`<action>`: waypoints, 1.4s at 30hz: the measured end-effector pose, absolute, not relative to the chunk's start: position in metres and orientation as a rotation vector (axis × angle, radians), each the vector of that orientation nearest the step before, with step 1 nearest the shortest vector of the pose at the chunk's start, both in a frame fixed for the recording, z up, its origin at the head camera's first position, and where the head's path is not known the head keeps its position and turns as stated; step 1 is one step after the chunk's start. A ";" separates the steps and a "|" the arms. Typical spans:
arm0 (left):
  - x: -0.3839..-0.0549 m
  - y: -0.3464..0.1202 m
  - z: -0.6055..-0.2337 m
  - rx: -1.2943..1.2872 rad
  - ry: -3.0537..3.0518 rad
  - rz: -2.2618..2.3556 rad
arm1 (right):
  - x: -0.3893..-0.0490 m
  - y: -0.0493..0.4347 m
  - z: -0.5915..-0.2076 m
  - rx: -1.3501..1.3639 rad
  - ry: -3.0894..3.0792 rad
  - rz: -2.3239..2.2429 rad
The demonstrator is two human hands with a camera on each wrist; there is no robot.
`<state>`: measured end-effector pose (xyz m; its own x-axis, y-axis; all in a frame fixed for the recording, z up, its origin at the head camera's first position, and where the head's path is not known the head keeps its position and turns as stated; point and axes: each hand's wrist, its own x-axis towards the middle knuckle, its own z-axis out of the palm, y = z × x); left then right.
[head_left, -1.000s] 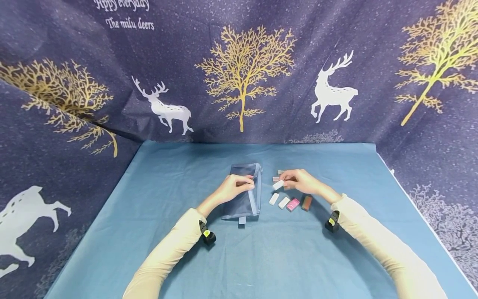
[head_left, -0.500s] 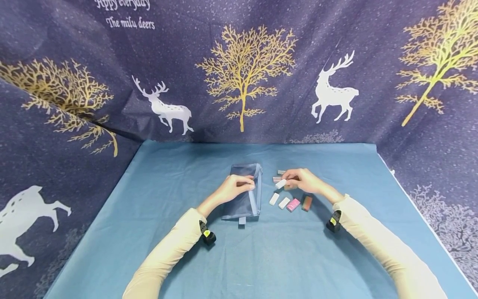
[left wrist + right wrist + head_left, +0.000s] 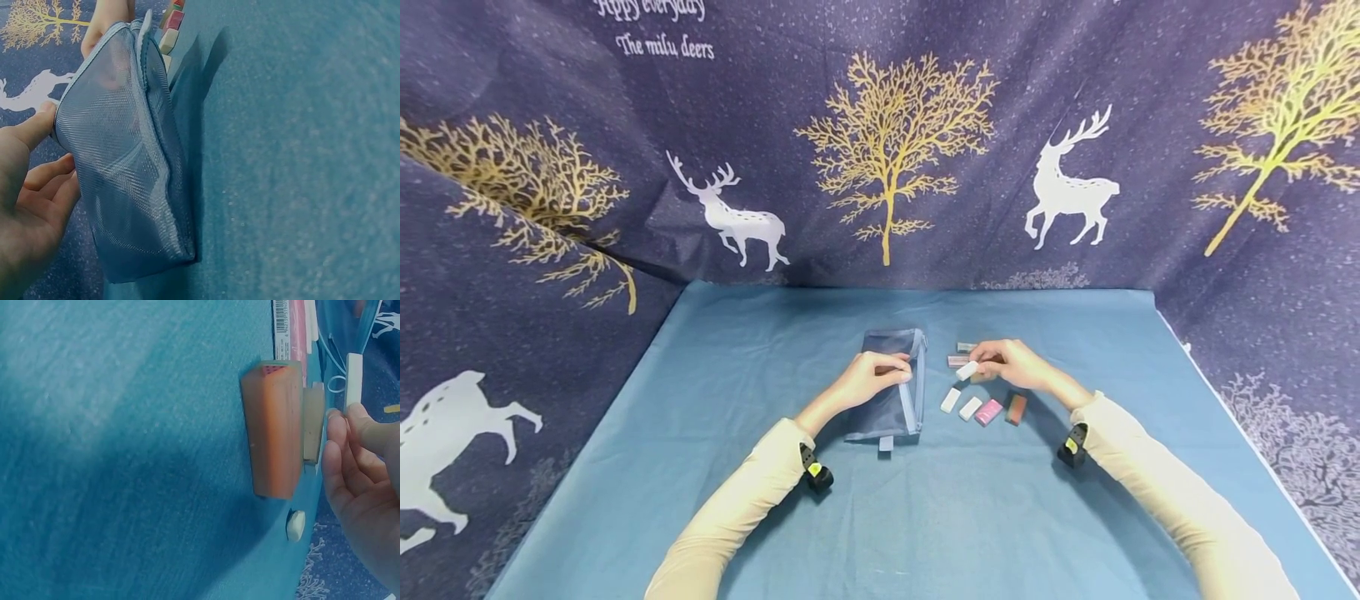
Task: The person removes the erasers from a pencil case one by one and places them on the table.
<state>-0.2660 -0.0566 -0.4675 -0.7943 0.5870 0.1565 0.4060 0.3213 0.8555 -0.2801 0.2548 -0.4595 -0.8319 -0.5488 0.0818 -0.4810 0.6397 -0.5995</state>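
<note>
My left hand (image 3: pixel 874 377) pinches the edge of a blue mesh zip pouch (image 3: pixel 880 417), and the pouch's mouth gapes along the zipper side. In the left wrist view, the thumb lies at the rim of the pouch (image 3: pixel 125 169) with the other fingers behind it. To the right, my right hand (image 3: pixel 1011 364) holds a small white eraser (image 3: pixel 967 371) by one end between thumb and fingertips. That eraser (image 3: pixel 354 378) stands above the tabletop in the right wrist view. Below the right hand lie two white erasers (image 3: pixel 970 407), a pink one (image 3: pixel 988 412) and an orange-brown one (image 3: pixel 1017 409).
Near the right fingertips lie a pinkish block (image 3: pixel 957 361) and a greyish one (image 3: pixel 966 347). A blue cloth (image 3: pixel 895 517) covers the table. A dark curtain (image 3: pixel 925 33) printed with deer and trees hangs behind and at the sides.
The right hand has shifted slightly to the right with the white eraser, away from the pouch. My left hand and the pouch have stayed in place.
</note>
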 end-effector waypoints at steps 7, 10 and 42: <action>-0.260 -0.056 -0.462 0.887 2.386 1.482 | -0.281 0.259 -0.461 -0.839 2.730 -0.960; -0.265 -0.056 -0.470 0.897 2.395 1.480 | -0.281 0.261 -0.461 -0.829 2.725 -0.982; -0.268 -0.053 -0.471 0.946 2.475 1.368 | -0.284 0.284 -0.458 -0.713 2.724 -1.063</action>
